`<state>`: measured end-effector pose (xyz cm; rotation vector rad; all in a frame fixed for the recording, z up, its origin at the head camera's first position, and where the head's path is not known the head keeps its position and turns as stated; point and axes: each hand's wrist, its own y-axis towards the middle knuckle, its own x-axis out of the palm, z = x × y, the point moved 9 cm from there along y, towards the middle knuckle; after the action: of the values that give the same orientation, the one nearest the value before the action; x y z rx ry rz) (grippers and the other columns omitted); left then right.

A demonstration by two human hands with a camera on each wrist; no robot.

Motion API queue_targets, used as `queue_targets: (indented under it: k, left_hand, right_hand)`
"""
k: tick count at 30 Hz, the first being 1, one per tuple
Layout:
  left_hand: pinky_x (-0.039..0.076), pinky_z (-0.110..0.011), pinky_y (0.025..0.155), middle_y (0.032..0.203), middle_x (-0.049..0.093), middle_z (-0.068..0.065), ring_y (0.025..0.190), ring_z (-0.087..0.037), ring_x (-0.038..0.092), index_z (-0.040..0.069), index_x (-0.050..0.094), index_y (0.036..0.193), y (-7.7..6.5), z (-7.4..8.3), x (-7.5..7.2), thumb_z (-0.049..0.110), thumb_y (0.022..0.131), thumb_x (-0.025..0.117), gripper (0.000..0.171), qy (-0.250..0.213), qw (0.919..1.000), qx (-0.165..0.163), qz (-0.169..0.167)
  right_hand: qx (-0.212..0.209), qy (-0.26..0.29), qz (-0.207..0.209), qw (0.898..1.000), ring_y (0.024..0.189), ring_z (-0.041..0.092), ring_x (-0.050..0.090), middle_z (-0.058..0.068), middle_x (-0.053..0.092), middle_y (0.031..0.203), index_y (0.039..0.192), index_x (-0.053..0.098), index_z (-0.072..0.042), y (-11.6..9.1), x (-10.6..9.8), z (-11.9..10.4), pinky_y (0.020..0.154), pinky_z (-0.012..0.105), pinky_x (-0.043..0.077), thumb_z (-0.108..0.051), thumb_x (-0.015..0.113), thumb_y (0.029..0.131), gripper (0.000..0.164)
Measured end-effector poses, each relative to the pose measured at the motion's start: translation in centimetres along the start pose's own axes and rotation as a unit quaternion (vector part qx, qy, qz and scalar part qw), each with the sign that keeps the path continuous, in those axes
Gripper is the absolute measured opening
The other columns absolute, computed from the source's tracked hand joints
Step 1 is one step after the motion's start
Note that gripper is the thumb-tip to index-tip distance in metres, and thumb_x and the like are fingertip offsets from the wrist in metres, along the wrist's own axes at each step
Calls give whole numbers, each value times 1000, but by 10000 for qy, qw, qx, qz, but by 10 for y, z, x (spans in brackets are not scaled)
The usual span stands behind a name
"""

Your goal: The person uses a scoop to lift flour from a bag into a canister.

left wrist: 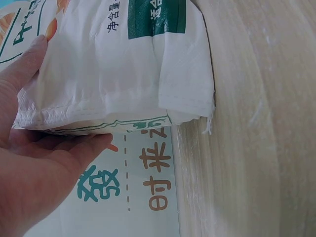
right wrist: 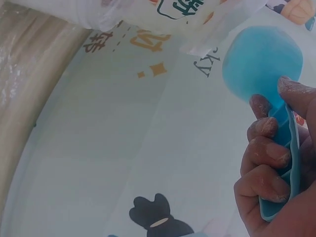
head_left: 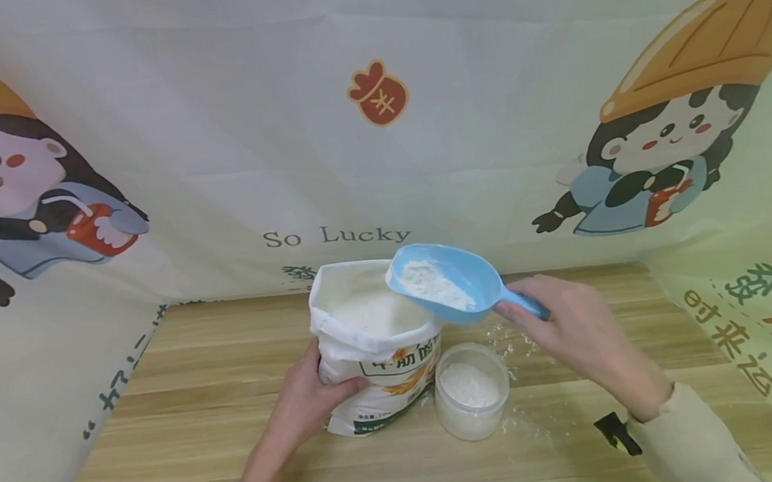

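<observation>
My right hand [head_left: 569, 321] grips the handle of a light blue scoop [head_left: 486, 279], its fingers curled round it and dusted white in the right wrist view. White flour [head_left: 432, 284] lies in the scoop, whose front edge overlaps the bag's mouth in the head view. On the left, my left hand [head_left: 316, 391] holds the side of an open white flour bag [head_left: 351, 408], thumb on its printed front and fingers behind. The bag's top is folded outward, with flour inside. To its right stands a clear round jar [head_left: 474, 423], partly filled with flour.
Spilled flour [head_left: 540, 424] is scattered over the wooden table [head_left: 220, 372] around the jar. A pale printed cloth [head_left: 230, 132] with cartoon figures hangs behind the table and along both sides.
</observation>
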<state>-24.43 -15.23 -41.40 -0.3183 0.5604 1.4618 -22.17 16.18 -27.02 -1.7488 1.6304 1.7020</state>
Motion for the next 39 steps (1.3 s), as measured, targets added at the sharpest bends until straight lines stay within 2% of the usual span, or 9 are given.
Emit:
queue_targets:
  k: [3,11,17,21,27,32,39]
  left_hand:
    - [52,-57,100,131,67,-17,119,-36,64,6,51,144,0,1,0,22,80,91,77,-4,10000,11,4]
    - [52,-58,101,132,66,-18,120,-37,63,7,49,145,0,2,-1,22,80,91,79,-24,10000,9,23]
    - [52,-57,102,132,66,-18,119,-36,63,7,49,145,0,1,-1,20,80,91,79,21,10000,-7,4]
    - [52,-57,100,131,67,-18,118,-37,64,6,50,144,0,1,-1,23,80,91,78,77,10000,4,32]
    - [53,-57,99,129,68,-19,117,-37,64,5,51,143,-1,1,-2,23,80,91,77,108,9999,12,57]
    - [53,-57,98,127,68,-19,115,-37,65,4,51,142,-1,1,-3,23,80,91,76,168,9998,9,79]
    - [53,-57,98,128,68,-19,115,-37,65,4,52,143,-1,2,-3,24,80,91,77,211,9997,45,83]
  right_hand:
    - [36,23,40,10000,67,7,54,-6,70,85,110,77,-10,-7,-3,4,61,30,51,-21,76,94,19]
    - [80,-93,209,9997,72,5,59,-10,73,88,109,78,-14,-28,-12,17,63,33,53,-18,79,91,18]
    - [173,-224,339,9990,76,9,65,-4,76,94,108,78,-12,-44,-20,27,63,35,56,-18,81,89,20]
    - [177,-287,297,9990,75,8,64,-3,76,95,108,78,-12,-53,-24,33,63,34,56,-18,81,89,20]
    - [110,-431,17,9990,72,2,59,-8,75,92,106,78,-16,-65,-24,43,59,29,52,-19,81,89,18]
    - [139,-568,-266,9979,81,12,70,-6,76,98,107,79,-18,-74,-22,51,63,32,57,-21,83,87,21]
    - [-161,-817,-513,9952,78,10,68,-8,74,97,109,79,-20,-79,-19,53,58,31,54,-24,84,85,24]
